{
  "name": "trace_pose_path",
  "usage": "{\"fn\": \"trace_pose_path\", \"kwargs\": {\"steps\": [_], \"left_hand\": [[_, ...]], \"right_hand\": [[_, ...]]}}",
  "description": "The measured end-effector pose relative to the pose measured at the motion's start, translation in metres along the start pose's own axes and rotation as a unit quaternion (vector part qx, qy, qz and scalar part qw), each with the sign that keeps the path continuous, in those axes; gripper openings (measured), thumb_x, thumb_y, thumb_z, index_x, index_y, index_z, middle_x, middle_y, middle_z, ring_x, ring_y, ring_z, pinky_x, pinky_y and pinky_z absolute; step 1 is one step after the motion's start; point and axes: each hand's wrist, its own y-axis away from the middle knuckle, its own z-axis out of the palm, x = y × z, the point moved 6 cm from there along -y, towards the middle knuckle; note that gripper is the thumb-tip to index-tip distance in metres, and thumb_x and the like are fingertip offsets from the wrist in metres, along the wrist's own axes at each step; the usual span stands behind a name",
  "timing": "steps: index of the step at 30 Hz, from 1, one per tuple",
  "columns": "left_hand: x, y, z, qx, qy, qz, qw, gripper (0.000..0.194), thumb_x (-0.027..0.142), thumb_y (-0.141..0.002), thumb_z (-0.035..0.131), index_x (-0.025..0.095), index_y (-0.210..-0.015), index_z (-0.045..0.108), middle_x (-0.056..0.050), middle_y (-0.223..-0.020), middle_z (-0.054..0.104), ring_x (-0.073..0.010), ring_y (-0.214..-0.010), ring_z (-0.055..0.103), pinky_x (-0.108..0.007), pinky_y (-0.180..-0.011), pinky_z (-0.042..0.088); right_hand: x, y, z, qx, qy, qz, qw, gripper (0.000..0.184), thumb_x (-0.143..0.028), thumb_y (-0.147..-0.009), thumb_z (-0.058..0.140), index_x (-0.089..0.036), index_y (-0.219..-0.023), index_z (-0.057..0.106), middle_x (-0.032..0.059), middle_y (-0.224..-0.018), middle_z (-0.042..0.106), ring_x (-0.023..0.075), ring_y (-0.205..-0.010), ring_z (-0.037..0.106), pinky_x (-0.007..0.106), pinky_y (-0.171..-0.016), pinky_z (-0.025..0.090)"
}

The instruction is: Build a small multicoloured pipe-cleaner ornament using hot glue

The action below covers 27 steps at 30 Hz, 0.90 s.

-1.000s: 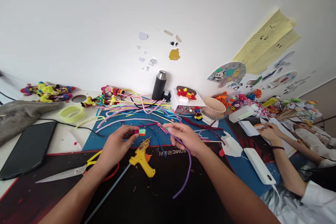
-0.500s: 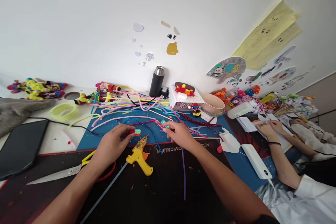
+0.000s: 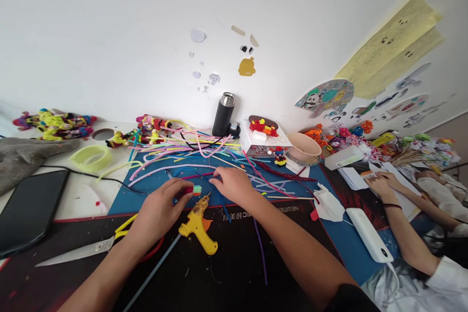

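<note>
My left hand (image 3: 166,204) is closed, its fingertips pinching a small piece (image 3: 196,190) that is red, mint green and orange; its kind is unclear. My right hand (image 3: 234,186) is to the right of it, fingers bent and drawn together, their tips over the blue mat. Whatever it holds is hidden behind the fingers. A thin magenta strand runs to its fingertips, but I cannot tell whether they touch it. A blue pipe cleaner (image 3: 224,204) bends between the hands. Just below the hands lies a yellow hot glue gun (image 3: 199,229), nozzle up, with a long glue stick in its rear.
Scissors (image 3: 78,251) lie partly under my left forearm, beside a black phone (image 3: 32,209). Behind the hands spread many pipe cleaners (image 3: 164,168), a black flask (image 3: 223,117), a white box (image 3: 250,144) and a bowl (image 3: 305,145). A co-worker's hands (image 3: 382,185) are at right.
My right hand has moved left, closer to my left hand, and the pink and teal pieces at its fingers are now out of sight. My left hand keeps its small piece. The view has shifted slightly.
</note>
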Motion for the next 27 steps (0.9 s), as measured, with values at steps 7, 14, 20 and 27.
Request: {"fn": "trace_pose_path", "kwargs": {"steps": [7, 14, 20, 27], "left_hand": [[0.004, 0.003, 0.001, -0.006, -0.001, 0.025, 1.000, 0.026, 0.045, -0.103, 0.058, 0.029, -0.108, 0.078, -0.007, -0.114, 0.082, -0.0294, -0.103, 0.080, -0.037, -0.087, 0.062], [0.012, 0.004, 0.001, -0.018, -0.003, 0.049, 0.999, 0.022, 0.039, -0.104, 0.059, 0.029, -0.112, 0.076, -0.006, -0.112, 0.082, -0.0272, -0.100, 0.080, -0.035, -0.086, 0.062], [0.010, 0.005, 0.001, -0.019, -0.008, 0.053, 0.998, 0.023, 0.038, -0.105, 0.058, 0.029, -0.114, 0.076, -0.008, -0.114, 0.083, -0.0282, -0.101, 0.080, -0.036, -0.088, 0.063], [0.013, 0.006, 0.000, -0.015, -0.006, 0.054, 0.998, 0.024, 0.037, -0.105, 0.057, 0.028, -0.113, 0.078, -0.008, -0.114, 0.083, -0.0276, -0.101, 0.081, -0.036, -0.088, 0.064]], "right_hand": [[-0.019, -0.015, 0.009, -0.055, 0.014, 0.005, 0.998, 0.017, -0.037, -0.104, 0.074, -0.022, -0.108, 0.080, 0.0099, -0.104, 0.085, 0.0286, -0.098, 0.079, 0.033, -0.075, 0.047], [-0.022, -0.028, -0.016, -0.016, 0.009, -0.008, 1.000, 0.014, -0.031, -0.109, 0.065, -0.024, -0.111, 0.077, 0.0050, -0.102, 0.084, 0.0241, -0.096, 0.077, 0.031, -0.073, 0.043], [-0.021, -0.070, -0.049, 0.048, 0.022, -0.006, 0.999, 0.017, -0.030, -0.110, 0.061, -0.023, -0.113, 0.077, 0.0078, -0.099, 0.084, 0.0279, -0.096, 0.077, 0.033, -0.076, 0.044], [-0.044, -0.079, -0.040, 0.055, -0.001, -0.058, 0.997, 0.029, -0.043, -0.115, 0.056, -0.026, -0.121, 0.078, 0.0055, -0.108, 0.085, 0.0244, -0.099, 0.077, 0.030, -0.076, 0.046]]}}
